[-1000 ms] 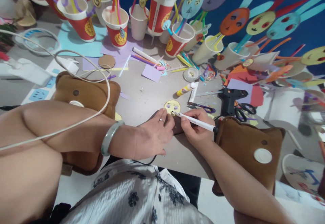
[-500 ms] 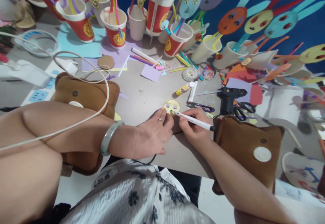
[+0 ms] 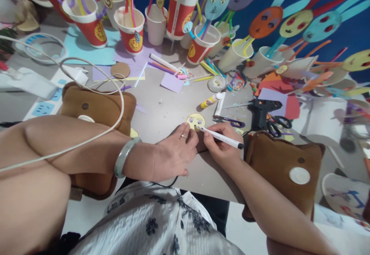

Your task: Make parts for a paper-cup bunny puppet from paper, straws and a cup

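Observation:
A small round yellow paper disc (image 3: pixel 195 119) with drawn purple eyes and lashes lies near the table's front edge. Fingers of my left hand (image 3: pixel 176 153) press on its lower left edge, the rest of the hand resting spread on the table. My right hand (image 3: pixel 222 145) is closed around a white marker (image 3: pixel 222 137) with a black end. The marker's tip meets the lower part of the disc, where a dark mark shows. Just beyond the disc lies a yellow glue stick (image 3: pixel 210 101).
Purple-handled scissors (image 3: pixel 235 123), a black glue gun (image 3: pixel 261 112) and black scissors (image 3: pixel 279 126) lie to the right. Brown cushions (image 3: pixel 285 170) flank my arms. Paper cups (image 3: pixel 130 29) with paper faces line the back. A white cable (image 3: pixel 123 104) crosses my left arm.
The marker tip and my right hand have shifted very slightly over the disc. My left hand has stayed in place.

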Motion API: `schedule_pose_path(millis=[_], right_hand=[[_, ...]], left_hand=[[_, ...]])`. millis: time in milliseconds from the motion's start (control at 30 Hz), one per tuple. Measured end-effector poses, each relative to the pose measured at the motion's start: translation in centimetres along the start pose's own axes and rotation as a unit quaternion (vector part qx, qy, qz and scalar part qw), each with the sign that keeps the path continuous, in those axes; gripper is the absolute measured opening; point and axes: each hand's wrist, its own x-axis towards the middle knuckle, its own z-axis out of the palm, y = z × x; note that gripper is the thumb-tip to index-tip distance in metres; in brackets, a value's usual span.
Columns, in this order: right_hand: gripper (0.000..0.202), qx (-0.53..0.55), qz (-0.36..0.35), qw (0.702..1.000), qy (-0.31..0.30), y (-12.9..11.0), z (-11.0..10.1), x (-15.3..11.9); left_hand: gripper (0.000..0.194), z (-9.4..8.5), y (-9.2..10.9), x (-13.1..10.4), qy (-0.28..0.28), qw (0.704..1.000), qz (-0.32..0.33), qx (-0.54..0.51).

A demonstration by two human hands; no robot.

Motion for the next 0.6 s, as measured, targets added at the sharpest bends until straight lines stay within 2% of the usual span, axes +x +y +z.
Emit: schedule_pose_path(millis=[300, 600], right_hand=[[0.006, 0.003, 0.009, 1.0, -0.008, 0.0, -0.2, -0.1], [0.006, 0.01, -0.01, 1.0, 0.006, 0.0, -0.1, 0.0]], left_hand=[[0.076, 0.7, 0.2, 0.2, 0.01, 1.0, -0.005, -0.002], [0.077, -0.4, 0.1, 0.0, -0.029, 0.999, 0.007, 0.012]])
